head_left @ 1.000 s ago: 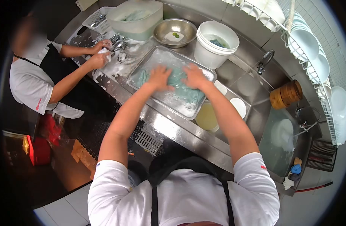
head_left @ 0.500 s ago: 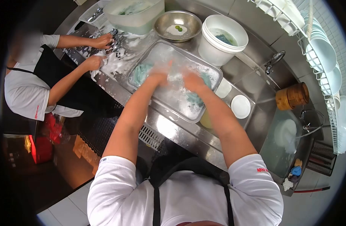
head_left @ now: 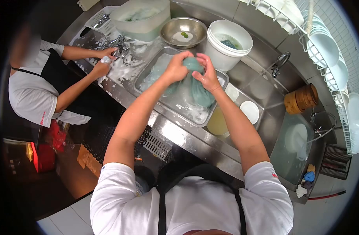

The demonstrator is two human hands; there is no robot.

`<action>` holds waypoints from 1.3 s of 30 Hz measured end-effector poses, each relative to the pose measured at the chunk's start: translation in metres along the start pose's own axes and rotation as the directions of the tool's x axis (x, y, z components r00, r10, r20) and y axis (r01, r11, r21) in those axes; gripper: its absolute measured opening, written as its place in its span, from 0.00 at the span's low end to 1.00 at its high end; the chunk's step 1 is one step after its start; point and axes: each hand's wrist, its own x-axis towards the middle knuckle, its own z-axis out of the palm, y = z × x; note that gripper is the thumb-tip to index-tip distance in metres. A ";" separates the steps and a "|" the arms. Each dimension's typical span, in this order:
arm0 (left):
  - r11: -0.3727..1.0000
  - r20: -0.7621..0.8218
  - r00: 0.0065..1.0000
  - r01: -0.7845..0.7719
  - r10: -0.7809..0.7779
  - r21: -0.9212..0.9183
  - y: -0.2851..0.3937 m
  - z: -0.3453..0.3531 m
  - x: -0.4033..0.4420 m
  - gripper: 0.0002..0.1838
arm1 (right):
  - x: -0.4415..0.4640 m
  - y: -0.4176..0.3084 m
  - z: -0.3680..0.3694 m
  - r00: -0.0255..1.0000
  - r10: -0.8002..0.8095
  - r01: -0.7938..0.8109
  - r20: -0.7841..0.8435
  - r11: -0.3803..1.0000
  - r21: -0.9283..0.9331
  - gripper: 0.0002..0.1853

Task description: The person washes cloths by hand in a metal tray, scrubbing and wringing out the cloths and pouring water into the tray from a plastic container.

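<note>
Left hand (head_left: 176,67) has its fingers curled tight around the top of a wet green cloth (head_left: 203,92). Right hand (head_left: 207,74) is cupped at the other side, thumb on the cloth, but I cannot tell how hard it squeezes. The cloth is over the metal tray (head_left: 173,105), with its bunched top near 1 o'clock and its loose end hanging toward 3 o'clock.

How far along is it? The cloth looks soaked, so the wetting seems done. Its top is bunched up, too. The loose end is not bunched yet, and the cloth is not out of the tray, so the job looks about half done to me. White suds (head_left: 190,112) lie in the tray near 5 o'clock. Pale green shows near 9 o'clock as well (more cloth or just soapy water, I cannot say).

Around the tray, a shiny bowl (head_left: 169,33) sits at 12 o'clock with little green round things (head_left: 184,35) in it. A white bucket (head_left: 226,58) stands between 1 and 2, and a big tub (head_left: 144,27) at 11. Near 10 o'clock, another person's hands (head_left: 102,69) are busy beside foamy metal things (head_left: 118,43).
</note>
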 end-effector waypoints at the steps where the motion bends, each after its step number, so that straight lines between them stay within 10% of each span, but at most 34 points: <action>1: 0.994 -0.047 0.998 -0.034 0.030 -0.106 0.019 0.000 0.004 0.17 | 0.006 -0.013 0.003 0.999 -0.036 0.036 0.009 0.999 0.010 0.52; 9: 0.622 -0.313 0.940 -0.164 -0.138 -0.766 0.127 -0.002 0.033 0.16 | 0.039 -0.082 0.030 0.931 -0.271 0.313 -0.244 0.938 0.151 0.60; 16: 0.189 -0.203 0.938 -0.153 -0.283 -0.970 0.134 -0.018 0.044 0.15 | 0.028 -0.042 0.042 0.958 0.032 -0.036 -0.283 0.999 -0.007 0.28; 22: 0.384 -0.375 0.869 -0.241 -0.324 -0.891 -0.013 -0.081 -0.013 0.18 | 0.040 -0.067 0.018 0.967 0.031 -0.075 -0.254 0.984 -0.165 0.22; 24: 0.419 -0.230 0.854 -0.016 -0.466 -0.908 -0.044 -0.070 -0.048 0.24 | 0.047 -0.084 0.021 0.980 0.004 -0.063 -0.198 0.955 -0.291 0.25; 28: 0.866 -0.027 0.972 0.195 -0.233 -0.461 -0.037 -0.051 -0.070 0.39 | 0.056 -0.099 0.029 0.996 0.082 -0.083 -0.024 0.883 -0.461 0.32; 32: 0.885 0.057 0.997 0.069 -0.048 -0.461 0.005 -0.011 -0.050 0.44 | 0.057 -0.062 0.037 0.967 0.080 -0.037 0.241 0.983 -0.178 0.32; 39: 0.673 0.028 0.990 0.116 -0.140 -0.730 -0.012 0.032 -0.040 0.39 | 0.058 -0.039 0.048 0.915 0.260 -0.102 -0.309 0.889 0.446 0.27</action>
